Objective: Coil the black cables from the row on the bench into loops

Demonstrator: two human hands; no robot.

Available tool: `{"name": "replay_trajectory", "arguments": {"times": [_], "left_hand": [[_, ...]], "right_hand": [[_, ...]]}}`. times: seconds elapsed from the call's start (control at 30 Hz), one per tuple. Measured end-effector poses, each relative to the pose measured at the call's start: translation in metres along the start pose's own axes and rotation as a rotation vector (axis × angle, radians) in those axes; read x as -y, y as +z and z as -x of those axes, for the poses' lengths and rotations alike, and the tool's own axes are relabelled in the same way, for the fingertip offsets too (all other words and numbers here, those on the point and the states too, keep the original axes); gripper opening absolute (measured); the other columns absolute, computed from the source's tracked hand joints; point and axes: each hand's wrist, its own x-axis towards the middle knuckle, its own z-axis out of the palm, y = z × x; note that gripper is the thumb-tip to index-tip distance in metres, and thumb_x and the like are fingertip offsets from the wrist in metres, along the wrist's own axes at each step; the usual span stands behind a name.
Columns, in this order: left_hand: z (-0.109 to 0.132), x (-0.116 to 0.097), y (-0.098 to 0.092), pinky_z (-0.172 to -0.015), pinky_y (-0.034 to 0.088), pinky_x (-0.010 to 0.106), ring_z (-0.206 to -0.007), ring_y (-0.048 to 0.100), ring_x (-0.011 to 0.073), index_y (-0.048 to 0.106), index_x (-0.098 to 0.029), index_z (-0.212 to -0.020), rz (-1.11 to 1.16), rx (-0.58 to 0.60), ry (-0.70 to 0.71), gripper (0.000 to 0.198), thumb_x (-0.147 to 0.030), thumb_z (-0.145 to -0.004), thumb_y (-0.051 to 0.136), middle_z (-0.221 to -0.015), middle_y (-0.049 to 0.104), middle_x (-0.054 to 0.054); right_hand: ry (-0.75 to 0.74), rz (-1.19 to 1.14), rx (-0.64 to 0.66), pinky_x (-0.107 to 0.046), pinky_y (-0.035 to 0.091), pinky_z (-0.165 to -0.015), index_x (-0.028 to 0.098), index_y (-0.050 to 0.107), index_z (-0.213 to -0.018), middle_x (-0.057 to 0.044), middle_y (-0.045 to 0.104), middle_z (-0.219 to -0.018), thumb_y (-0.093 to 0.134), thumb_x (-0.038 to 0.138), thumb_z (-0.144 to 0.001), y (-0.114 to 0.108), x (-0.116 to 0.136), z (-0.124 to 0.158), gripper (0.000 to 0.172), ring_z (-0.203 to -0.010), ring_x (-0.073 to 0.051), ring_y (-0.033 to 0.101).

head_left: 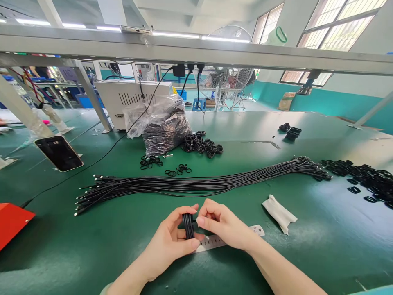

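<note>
My left hand point(172, 241) is closed round a small coiled black cable point(188, 225), held upright near the front of the green table point(123, 254). My right hand point(224, 227) pinches the same coil from the right, fingertips on its top. Both hands rest over a metal ruler point(215, 241) lying flat on the table. Just beyond them a long bundle of straight black cables point(199, 184) stretches from left to right.
A crumpled white cloth point(279, 213) lies right of the hands. Black rubber bands point(150, 162) and wound coils point(202, 145) sit by a plastic bag of cables point(164, 125). More black coils point(365, 178) are piled at far right. A phone point(59, 152) leans at left, an orange object point(10, 221) at the left edge.
</note>
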Motion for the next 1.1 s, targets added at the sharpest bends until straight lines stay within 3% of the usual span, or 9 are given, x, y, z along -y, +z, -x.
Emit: {"name": "replay_trajectory", "arguments": {"times": [0.07,0.17,0.33,0.5,0.67,0.9,1.03,1.1], "left_hand": [[0.001,-0.002,-0.001,-0.079,0.058,0.035,-0.093,0.068,0.0218,0.058,-0.032,-0.109,0.03,0.02,0.023,0.05,-0.018,-0.067,0.081,-0.154,0.031,0.003],[0.003,-0.003,-0.003,-0.08,0.058,0.037,-0.093,0.069,0.0228,0.057,-0.034,-0.111,0.082,0.085,0.056,0.051,-0.018,-0.069,0.081,-0.156,0.027,0.003],[0.005,-0.004,-0.007,-0.081,0.058,0.038,-0.096,0.069,0.0277,0.056,-0.035,-0.115,0.158,0.233,0.051,0.051,-0.021,-0.071,0.079,-0.157,0.025,0.006],[0.009,-0.012,-0.009,-0.091,0.054,0.04,-0.117,0.058,0.0384,0.053,-0.038,-0.124,0.221,0.27,-0.007,0.057,-0.022,-0.074,0.077,-0.162,0.004,0.0],[0.011,-0.016,-0.009,-0.094,0.053,0.039,-0.123,0.052,0.0407,0.054,-0.039,-0.123,0.31,0.288,-0.002,0.056,-0.019,-0.075,0.075,-0.162,0.0,-0.005],[0.012,-0.013,-0.016,-0.09,0.055,0.042,-0.123,0.053,0.0383,0.05,-0.044,-0.129,0.294,0.311,-0.048,0.064,-0.022,-0.075,0.076,-0.161,0.009,-0.004],[0.006,-0.012,-0.012,-0.096,0.051,0.046,-0.119,0.057,0.0304,0.045,-0.043,-0.134,0.152,0.221,-0.037,0.062,-0.025,-0.08,0.07,-0.157,0.023,0.001],[0.001,-0.008,-0.008,-0.097,0.05,0.044,-0.109,0.061,0.0254,0.046,-0.04,-0.134,0.074,0.149,0.004,0.066,-0.024,-0.076,0.074,-0.152,0.033,0.005]], "right_hand": [[-0.005,0.083,0.01,-0.026,0.034,-0.061,0.018,0.055,-0.071,0.002,0.043,-0.076,0.06,0.051,-0.087,-0.004,-0.001,-0.002,0.036,-0.066,-0.011,0.041],[0.024,0.124,0.029,-0.026,0.034,-0.061,0.019,0.056,-0.076,0.002,0.046,-0.076,0.055,0.055,-0.088,-0.005,-0.003,-0.004,0.038,-0.066,-0.012,0.041],[0.105,-0.084,0.124,-0.024,0.03,-0.056,0.018,0.059,-0.089,0.003,0.047,-0.071,0.053,0.06,-0.087,-0.001,-0.004,-0.003,0.042,-0.061,-0.011,0.039],[0.207,-0.254,0.195,-0.024,0.019,-0.051,0.017,0.056,-0.081,0.006,0.037,-0.058,0.055,0.059,-0.087,-0.005,-0.004,-0.003,0.043,-0.053,-0.008,0.028],[0.248,-0.459,0.247,-0.022,0.021,-0.051,0.018,0.052,-0.083,0.006,0.04,-0.063,0.066,0.055,-0.082,-0.004,-0.002,-0.004,0.039,-0.053,-0.007,0.03],[0.243,-0.782,0.332,-0.022,0.018,-0.05,0.018,0.054,-0.097,0.006,0.036,-0.065,0.07,0.052,-0.079,0.007,-0.003,-0.001,0.041,-0.053,-0.007,0.023],[0.219,-0.736,0.152,-0.022,0.019,-0.052,0.017,0.055,-0.087,0.004,0.045,-0.069,0.076,0.05,-0.074,0.011,-0.005,-0.001,0.041,-0.053,-0.006,0.029],[0.229,-0.677,0.042,-0.021,0.02,-0.052,0.017,0.052,-0.079,0.004,0.048,-0.068,0.079,0.049,-0.07,0.013,-0.007,-0.003,0.042,-0.055,-0.006,0.034]]}}
